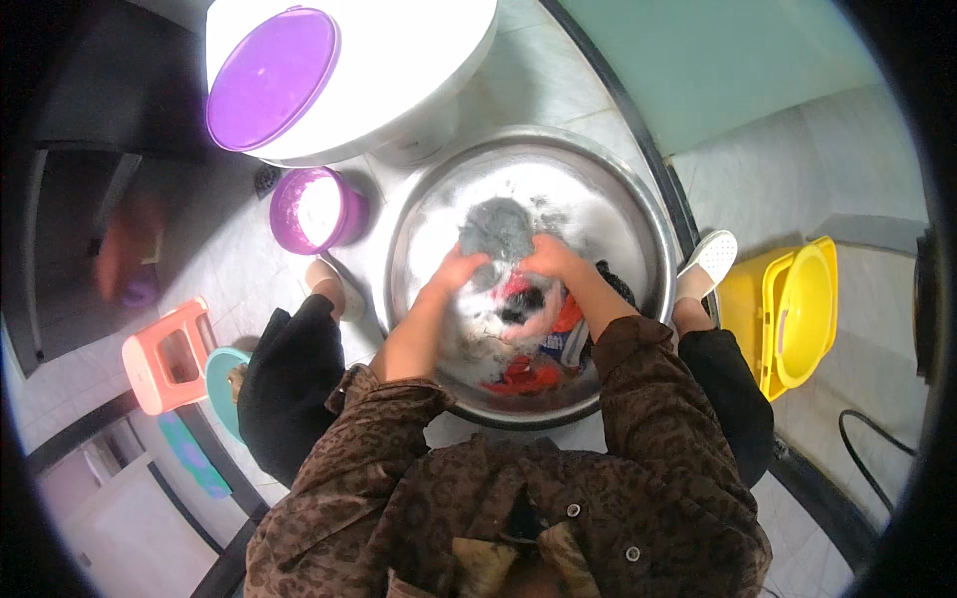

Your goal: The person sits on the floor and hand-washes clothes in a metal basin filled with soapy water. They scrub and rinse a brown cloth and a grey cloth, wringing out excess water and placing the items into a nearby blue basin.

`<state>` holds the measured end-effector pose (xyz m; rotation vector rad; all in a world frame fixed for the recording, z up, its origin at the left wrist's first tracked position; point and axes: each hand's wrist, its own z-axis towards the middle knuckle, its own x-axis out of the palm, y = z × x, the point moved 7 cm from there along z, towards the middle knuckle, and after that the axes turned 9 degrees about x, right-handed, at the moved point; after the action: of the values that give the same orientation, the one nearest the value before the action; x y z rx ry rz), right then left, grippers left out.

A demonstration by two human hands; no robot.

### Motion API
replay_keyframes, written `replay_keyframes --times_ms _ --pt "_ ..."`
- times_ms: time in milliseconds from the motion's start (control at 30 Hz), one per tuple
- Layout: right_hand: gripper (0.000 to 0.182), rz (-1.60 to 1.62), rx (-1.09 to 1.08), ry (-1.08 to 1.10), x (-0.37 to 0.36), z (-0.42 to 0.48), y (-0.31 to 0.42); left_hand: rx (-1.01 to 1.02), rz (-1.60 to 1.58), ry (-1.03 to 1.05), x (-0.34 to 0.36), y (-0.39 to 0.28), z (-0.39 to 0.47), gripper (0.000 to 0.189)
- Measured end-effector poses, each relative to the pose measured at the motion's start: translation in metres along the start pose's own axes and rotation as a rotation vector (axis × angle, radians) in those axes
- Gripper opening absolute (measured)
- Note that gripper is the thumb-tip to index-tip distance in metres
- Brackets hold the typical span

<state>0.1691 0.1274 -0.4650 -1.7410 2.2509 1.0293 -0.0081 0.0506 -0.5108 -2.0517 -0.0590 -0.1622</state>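
Observation:
Both my hands are inside a wide metal basin (665, 247) that stands on the floor between my feet. A bunched grey cloth (497, 228) is gripped from two sides. My left hand (454, 269) has its left side, and my right hand (552, 258) has its right side. Below it in the basin lie wet clothes in sudsy water. A red garment (527, 374) is nearest me, and a blue and white printed piece (557, 344) lies beside it. Some black fabric (614, 280) rests against the right wall, partly behind my right forearm.
A purple bucket (351, 209) with white contents stands left of the basin. Beyond it, a purple lid (273, 78) lies on a large white surface (411, 67). At left are a pink plastic stool (142, 381) and a teal basin (222, 396); at right, yellow plastic tubs (811, 318).

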Motion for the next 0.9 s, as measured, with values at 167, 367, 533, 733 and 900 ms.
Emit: replay_keyframes --times_ms 167,367,533,733,900 --pt "0.067 -0.031 -0.017 0.232 0.04 -0.055 -0.017 -0.357 0.049 0.272 0.034 -0.028 -0.066 0.053" --pt "0.066 -0.089 0.075 0.24 0.065 -0.101 -0.018 -0.393 0.245 0.385 0.038 0.015 -0.09 0.054" --pt "0.062 0.122 -0.046 0.116 0.098 -0.085 -0.037 -0.126 0.377 0.176 0.038 0.027 -0.082 0.055" --pt "0.049 0.135 0.08 0.031 0.073 -0.064 -0.055 -0.246 0.631 0.171 0.03 -0.02 -0.073 0.048" --pt "0.04 0.229 -0.033 -0.02 -0.051 -0.139 0.005 -0.189 0.204 -0.004 -0.021 -0.048 -0.087 0.043"
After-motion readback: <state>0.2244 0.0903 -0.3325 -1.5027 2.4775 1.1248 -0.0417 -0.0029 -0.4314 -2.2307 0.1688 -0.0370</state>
